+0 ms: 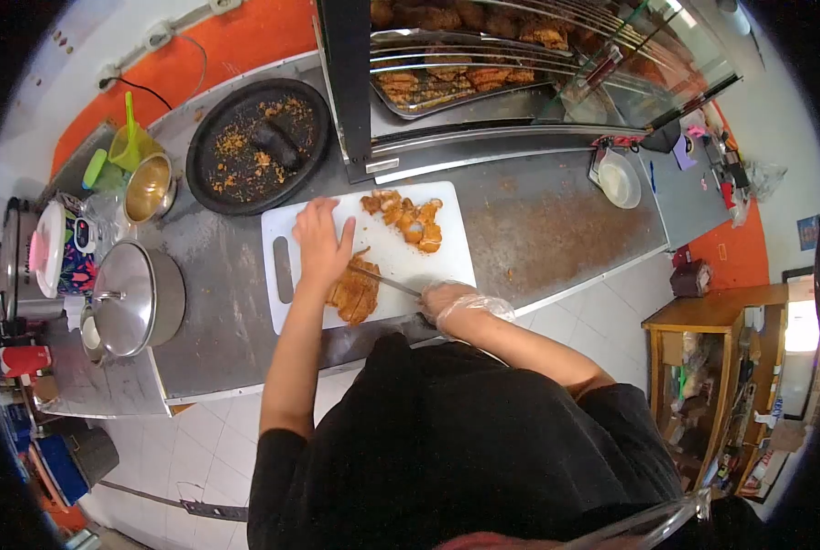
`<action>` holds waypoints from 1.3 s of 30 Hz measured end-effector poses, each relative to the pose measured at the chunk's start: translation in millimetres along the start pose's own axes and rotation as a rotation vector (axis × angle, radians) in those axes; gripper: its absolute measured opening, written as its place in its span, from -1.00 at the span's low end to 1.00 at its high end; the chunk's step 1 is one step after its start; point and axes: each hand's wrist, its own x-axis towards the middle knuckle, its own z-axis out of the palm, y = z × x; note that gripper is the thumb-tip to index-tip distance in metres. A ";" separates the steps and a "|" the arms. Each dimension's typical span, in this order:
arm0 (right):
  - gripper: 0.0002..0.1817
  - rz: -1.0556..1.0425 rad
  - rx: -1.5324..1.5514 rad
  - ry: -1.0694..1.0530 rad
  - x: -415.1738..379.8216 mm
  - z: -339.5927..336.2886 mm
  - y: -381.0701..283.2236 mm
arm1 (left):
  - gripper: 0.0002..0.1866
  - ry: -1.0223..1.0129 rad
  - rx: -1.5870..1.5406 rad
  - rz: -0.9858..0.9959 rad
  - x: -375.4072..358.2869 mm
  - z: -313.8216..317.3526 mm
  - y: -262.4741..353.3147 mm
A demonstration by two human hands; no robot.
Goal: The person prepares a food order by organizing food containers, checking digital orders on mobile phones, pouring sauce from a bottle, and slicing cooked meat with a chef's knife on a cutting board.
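A white cutting board [415,266] lies on the grey counter. Cut pieces of browned meat [410,220] sit at its upper right, and a larger browned piece [353,298] rests near its lower edge. My left hand [320,236] is above the board's left part, fingers apart, holding nothing. In a clear plastic glove, my right hand [451,302] is closed round the handle of a knife [387,280]. The blade points left, its tip at the upper part of the larger piece.
A round black dish [204,179] with crumbs and a dark object stands behind the board. Lidded pot [167,298], metal bowl [150,188] and green jug [135,147] stand at left. A glass display case [520,137] with meat trays rises behind; a white bowl [619,181] is at right.
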 end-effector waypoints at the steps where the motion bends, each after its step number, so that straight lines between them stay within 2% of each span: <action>1: -0.73 0.028 0.008 -0.016 4.3 0.7 -0.7 | -0.53 -0.109 -0.068 0.031 10.4 13.7 -8.1; 2: -0.73 0.055 0.016 -0.031 8.7 1.6 -0.3 | -0.58 -0.218 -0.135 0.062 13.6 25.5 -14.9; 9: -0.75 0.023 -0.051 -0.044 38.3 35.7 16.0 | -0.58 -0.213 -0.141 0.059 3.8 54.0 -33.7; 11: -0.75 -0.080 -0.011 0.062 50.9 48.6 30.0 | -0.56 -0.203 -0.096 0.066 8.0 54.0 -34.6; 16: -0.72 0.004 -0.025 0.041 15.5 -16.1 7.0 | -0.54 -0.158 -0.105 0.008 17.1 41.4 -29.9; 18: -0.74 -0.080 -0.016 0.083 1.4 -10.5 -2.2 | -0.53 -0.181 -0.116 -0.051 -0.2 39.5 -31.1; 19: -0.79 0.021 -0.027 -0.043 -1.1 -19.3 -16.3 | -0.53 -0.221 -0.123 -0.084 -9.0 43.9 -35.6; 21: -0.78 0.006 0.002 0.003 31.8 30.7 1.5 | -0.52 -0.248 -0.128 -0.109 -6.9 44.6 -43.0; 23: -0.75 -0.009 0.043 0.059 42.8 52.9 9.6 | -0.52 -0.243 -0.073 0.020 -8.4 38.9 -39.4; 26: -0.71 -0.067 0.148 0.054 44.9 37.0 16.7 | -0.53 -0.221 -0.053 0.014 -4.3 42.0 -40.4; 27: -0.66 -0.146 0.168 0.096 43.5 27.1 22.3 | -0.53 -0.206 -0.068 -0.015 -2.4 44.9 -43.0; 28: -0.66 -0.147 0.165 0.105 33.2 8.9 12.4 | -0.53 -0.199 -0.066 -0.009 -1.3 42.0 -43.7; 30: -0.70 0.008 0.048 -0.005 9.6 -35.6 -9.4 | -0.53 -0.142 -0.096 -0.098 0.5 37.3 -44.1; 31: -0.68 -0.037 0.085 0.069 1.2 -34.6 -10.9 | -0.53 -0.151 -0.100 -0.099 -2.7 31.7 -38.2; 32: -0.68 -0.032 0.087 0.061 -1.1 -27.7 -14.1 | -0.53 -0.169 -0.111 -0.113 -5.6 26.8 -32.0; 34: -0.70 0.033 -0.067 -0.104 1.7 -6.0 -19.4 | -0.53 -0.181 -0.121 -0.133 -14.4 27.4 -32.4; 35: -0.71 0.028 -0.051 0.009 9.6 24.4 -11.2 | -0.53 -0.131 -0.096 -0.096 -23.1 35.9 -38.2; 36: -0.71 0.031 -0.044 0.006 20.4 38.0 -8.2 | -0.52 -0.089 -0.071 -0.052 -29.0 39.7 -42.5; 38: -0.67 0.056 0.017 -0.001 33.0 48.1 -0.6 | -0.52 -0.142 -0.067 -0.037 -21.9 35.4 -38.1; 39: -0.60 -0.034 0.126 0.032 33.6 41.0 0.0 | -0.51 -0.184 -0.050 -0.021 -18.8 32.3 -37.6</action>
